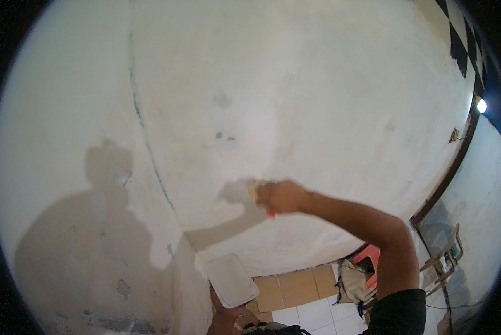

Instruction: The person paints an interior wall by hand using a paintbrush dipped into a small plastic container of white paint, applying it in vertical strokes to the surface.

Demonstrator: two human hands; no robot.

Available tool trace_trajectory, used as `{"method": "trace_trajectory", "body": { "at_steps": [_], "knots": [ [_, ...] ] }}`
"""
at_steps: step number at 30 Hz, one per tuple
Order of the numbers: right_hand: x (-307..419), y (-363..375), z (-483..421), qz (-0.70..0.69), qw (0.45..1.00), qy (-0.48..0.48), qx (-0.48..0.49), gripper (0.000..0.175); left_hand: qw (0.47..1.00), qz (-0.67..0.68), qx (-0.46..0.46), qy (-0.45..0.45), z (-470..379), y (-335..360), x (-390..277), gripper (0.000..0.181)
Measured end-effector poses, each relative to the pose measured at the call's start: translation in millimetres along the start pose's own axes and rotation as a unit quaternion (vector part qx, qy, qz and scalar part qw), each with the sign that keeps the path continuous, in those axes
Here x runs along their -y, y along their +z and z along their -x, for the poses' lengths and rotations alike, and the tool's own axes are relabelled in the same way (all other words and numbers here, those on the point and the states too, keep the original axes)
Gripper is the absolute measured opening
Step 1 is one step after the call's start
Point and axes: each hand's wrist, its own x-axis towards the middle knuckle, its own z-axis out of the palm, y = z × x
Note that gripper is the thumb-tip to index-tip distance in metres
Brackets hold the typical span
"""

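My right hand (284, 197) reaches out to the pale plastered wall (317, 125), its fingers closed around a blurred hand tool (253, 191). The tool shows a pale yellow part on the wall side and a red end below the fist; its exact kind is unclear. Low in the view, my left hand (227, 314) grips the near end of a white rectangular plastic tray (232, 281); most of its fingers are hidden. That tray appears below the wall corner. Two small grey chips (225, 137) mark the wall above my right hand.
A cracked corner line (143, 125) divides the two walls. Cardboard sheets (298, 289) lie along the wall's foot on white floor tiles (315, 314). Right of them, a cloth (355, 280) rests against a red plastic stool (371, 255). A frame-like object (447, 259) and a lit bulb (481, 105) are at right.
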Motion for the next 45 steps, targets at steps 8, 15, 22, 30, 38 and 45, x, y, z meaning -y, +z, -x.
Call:
{"method": "trace_trajectory", "body": {
  "at_steps": [8, 15, 22, 30, 38, 45],
  "knots": [
    [-131.9, -259.0, -37.9, -0.077, 0.891, 0.313, -0.32, 0.011, 0.999, 0.025, 0.044, -0.013, 1.9, 10.5, 7.4, 0.06],
    [-118.4, -185.3, -9.9, 0.236, 0.924, 0.259, -0.151, 0.027, 0.998, -0.001, 0.053, -0.021, 0.1, -2.7, 12.5, 0.06],
    [6.4, 34.2, 54.5, 0.246, 0.964, -0.076, -0.063, 0.016, 0.998, 0.015, -0.048, -0.033, 2.3, 34.4, 18.9, 0.052],
    [-94.4, -147.3, 21.8, -0.129, 0.952, 0.203, -0.186, 0.019, 0.992, -0.108, -0.064, 0.03, 12.9, 38.0, 21.7, 0.058],
    [-149.1, -240.0, 11.5, 0.137, 0.891, 0.227, -0.369, 0.016, 1.0, -0.001, -0.027, -0.012, 5.4, 33.2, 31.0, 0.064],
    [-33.3, 2.0, 62.9, 0.359, 0.927, -0.01, -0.109, 0.015, 0.986, -0.126, -0.106, -0.017, 9.6, 57.3, 34.7, 0.061]
  ]
}}
